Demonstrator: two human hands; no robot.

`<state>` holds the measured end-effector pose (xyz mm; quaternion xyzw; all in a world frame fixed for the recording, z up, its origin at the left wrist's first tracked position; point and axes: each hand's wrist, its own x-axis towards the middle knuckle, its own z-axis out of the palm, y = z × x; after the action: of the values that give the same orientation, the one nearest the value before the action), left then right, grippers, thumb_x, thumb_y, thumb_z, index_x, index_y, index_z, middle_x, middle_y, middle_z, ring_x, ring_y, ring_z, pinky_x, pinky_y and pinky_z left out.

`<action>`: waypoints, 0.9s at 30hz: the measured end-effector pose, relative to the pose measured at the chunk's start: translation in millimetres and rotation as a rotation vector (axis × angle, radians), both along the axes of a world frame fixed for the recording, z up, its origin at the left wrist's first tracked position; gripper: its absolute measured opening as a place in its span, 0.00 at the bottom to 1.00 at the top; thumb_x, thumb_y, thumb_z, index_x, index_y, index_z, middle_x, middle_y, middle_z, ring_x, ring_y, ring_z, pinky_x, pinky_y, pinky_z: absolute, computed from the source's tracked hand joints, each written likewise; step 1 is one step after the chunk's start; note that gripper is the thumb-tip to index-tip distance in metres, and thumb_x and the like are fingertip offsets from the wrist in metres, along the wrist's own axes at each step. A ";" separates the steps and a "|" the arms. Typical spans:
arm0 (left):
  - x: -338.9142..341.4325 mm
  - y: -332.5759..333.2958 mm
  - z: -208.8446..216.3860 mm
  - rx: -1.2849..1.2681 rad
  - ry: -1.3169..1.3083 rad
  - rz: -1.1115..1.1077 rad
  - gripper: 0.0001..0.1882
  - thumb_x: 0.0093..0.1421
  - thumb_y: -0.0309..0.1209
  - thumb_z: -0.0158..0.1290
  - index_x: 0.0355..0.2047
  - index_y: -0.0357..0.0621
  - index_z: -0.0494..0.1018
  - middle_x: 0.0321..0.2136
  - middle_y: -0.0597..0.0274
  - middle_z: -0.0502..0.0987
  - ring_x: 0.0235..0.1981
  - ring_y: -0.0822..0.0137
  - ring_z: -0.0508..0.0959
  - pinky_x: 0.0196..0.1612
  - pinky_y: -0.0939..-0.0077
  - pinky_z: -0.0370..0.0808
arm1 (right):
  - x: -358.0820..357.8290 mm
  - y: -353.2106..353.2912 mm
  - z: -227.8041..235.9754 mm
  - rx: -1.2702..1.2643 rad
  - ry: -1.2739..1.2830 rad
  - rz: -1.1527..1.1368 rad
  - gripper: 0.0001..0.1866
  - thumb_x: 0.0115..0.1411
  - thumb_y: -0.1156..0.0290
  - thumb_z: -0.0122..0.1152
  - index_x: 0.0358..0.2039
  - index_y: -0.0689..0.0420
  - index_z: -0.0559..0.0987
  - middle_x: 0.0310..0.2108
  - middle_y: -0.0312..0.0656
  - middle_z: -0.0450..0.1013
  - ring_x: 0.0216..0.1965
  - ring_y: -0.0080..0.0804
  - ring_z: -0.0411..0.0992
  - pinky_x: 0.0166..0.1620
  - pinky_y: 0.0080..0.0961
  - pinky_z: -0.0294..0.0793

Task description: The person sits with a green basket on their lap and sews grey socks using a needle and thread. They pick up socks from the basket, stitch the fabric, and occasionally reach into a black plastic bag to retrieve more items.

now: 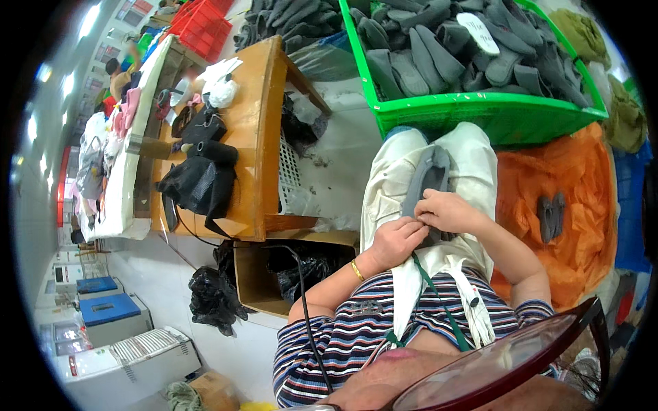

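A grey felt-like slipper [430, 172] lies lengthwise on my lap over the white apron [473, 147], its far end pointing away from me. My left hand [397, 241], with a gold bracelet at the wrist, is closed at the slipper's near part. From the right, my right hand [449, 209] reaches across, its fingers bent and pinched at the same spot. The fingertips of both hands meet over the slipper's edge. Whatever small detail they pinch there is hidden by the fingers.
Beyond my knees stands a green crate [480, 106] heaped with grey slippers. An orange sheet [521, 171] at the right bears a slipper pair [550, 218]. To the left are a wooden table [250, 103] with black bags and an open cardboard box [257, 277]. A black cable crosses my left arm.
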<state>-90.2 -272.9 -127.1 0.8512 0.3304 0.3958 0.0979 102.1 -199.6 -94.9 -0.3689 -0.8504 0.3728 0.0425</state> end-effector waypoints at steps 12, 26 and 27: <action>-9.6 2.5 -6.4 -0.164 -0.063 0.093 0.13 0.42 0.24 0.63 0.31 0.47 0.78 0.29 0.64 0.78 0.31 0.60 0.77 0.32 0.69 0.76 | -8.7 -22.1 -64.1 -0.778 0.870 -0.668 0.14 0.70 0.60 0.52 0.31 0.55 0.71 0.21 0.32 0.65 0.19 0.18 0.62 0.21 0.18 0.62; 4.1 14.4 -16.2 -0.389 0.053 0.009 0.10 0.50 0.22 0.62 0.34 0.42 0.78 0.31 0.58 0.78 0.34 0.55 0.75 0.38 0.65 0.71 | 42.1 7.6 -9.0 -0.808 1.248 -0.515 0.08 0.71 0.65 0.50 0.41 0.55 0.74 0.20 0.30 0.66 0.18 0.15 0.62 0.21 0.11 0.59; 2.8 15.1 -19.3 -0.403 0.052 0.006 0.10 0.49 0.23 0.62 0.33 0.43 0.78 0.31 0.59 0.78 0.34 0.55 0.75 0.39 0.64 0.71 | 38.1 3.4 -12.2 -0.734 1.195 -0.563 0.08 0.71 0.65 0.51 0.42 0.55 0.75 0.21 0.30 0.67 0.19 0.15 0.63 0.22 0.11 0.60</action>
<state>-87.4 -257.8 -146.4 0.8234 0.4077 0.2996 0.2567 140.2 -196.2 -107.1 -0.2976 -0.3776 0.7438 0.4644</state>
